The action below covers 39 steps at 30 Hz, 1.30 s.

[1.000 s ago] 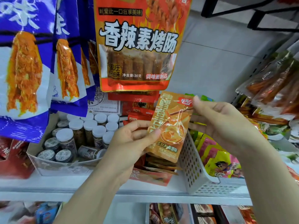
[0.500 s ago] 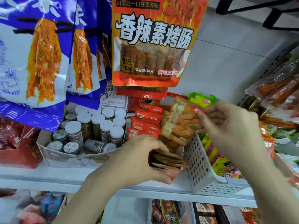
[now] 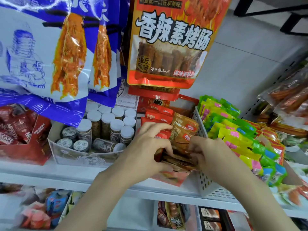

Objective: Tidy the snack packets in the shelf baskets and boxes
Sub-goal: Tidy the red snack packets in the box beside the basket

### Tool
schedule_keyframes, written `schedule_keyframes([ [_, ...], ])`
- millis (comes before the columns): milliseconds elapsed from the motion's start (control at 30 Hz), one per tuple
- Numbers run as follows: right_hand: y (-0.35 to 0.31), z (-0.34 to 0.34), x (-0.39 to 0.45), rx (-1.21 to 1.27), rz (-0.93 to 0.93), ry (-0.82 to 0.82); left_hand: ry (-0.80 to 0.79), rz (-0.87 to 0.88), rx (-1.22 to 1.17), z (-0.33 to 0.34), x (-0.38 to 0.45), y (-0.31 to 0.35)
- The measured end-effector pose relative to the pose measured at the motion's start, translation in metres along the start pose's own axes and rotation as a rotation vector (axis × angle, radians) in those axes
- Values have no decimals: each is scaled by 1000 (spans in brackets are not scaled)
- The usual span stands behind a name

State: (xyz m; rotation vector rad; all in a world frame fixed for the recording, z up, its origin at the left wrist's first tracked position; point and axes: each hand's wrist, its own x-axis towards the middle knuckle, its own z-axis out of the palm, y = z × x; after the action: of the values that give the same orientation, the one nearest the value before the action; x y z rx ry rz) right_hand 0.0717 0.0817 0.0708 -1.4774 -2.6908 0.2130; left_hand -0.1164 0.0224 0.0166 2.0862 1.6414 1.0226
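Fingers of my left hand point(image 3: 150, 147) curl around the red-packet side of the open red cardboard box point(image 3: 171, 177); my right hand point(image 3: 206, 152) pinches the tan foil snack packets point(image 3: 182, 130), upright toward twelve o'clock, just beside the white perforated basket point(image 3: 202, 179) at three o'clock.

White-capped jars point(image 3: 106, 125) stand grouped in a pale carton point(image 3: 78, 155) near the white shelf's point(image 3: 50, 175) front edge; some lie flat. Black metal framing point(image 3: 270, 12) occupies the upper right.
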Motion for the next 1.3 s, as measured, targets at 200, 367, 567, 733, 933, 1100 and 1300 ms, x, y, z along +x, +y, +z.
schedule_keyframes([
  [200, 5, -23, 4, 99, 26, -243, -59, -52, -80, 2, -2, -5],
  [367, 2, -19, 27, 59, 75, 149, -78, -81, -116, 3, 1, -8],
  [567, 1, 9, 47, 32, 141, 149, -90, -16, -95, 7, 0, -14],
  [733, 4, 11, 52, 146, 183, 161, -89, 60, -95, 8, 2, -17],
  [933, 1, 21, 56, 80, 122, 111, -71, 54, -118, 10, 2, -17],
  [1100, 0, 21, 54, 111, 46, 268, -41, 90, -89, 9, 0, -18],
  [1300, -4, -24, 40, 147, -67, 489, 59, 169, -23, 9, -2, -13],
])
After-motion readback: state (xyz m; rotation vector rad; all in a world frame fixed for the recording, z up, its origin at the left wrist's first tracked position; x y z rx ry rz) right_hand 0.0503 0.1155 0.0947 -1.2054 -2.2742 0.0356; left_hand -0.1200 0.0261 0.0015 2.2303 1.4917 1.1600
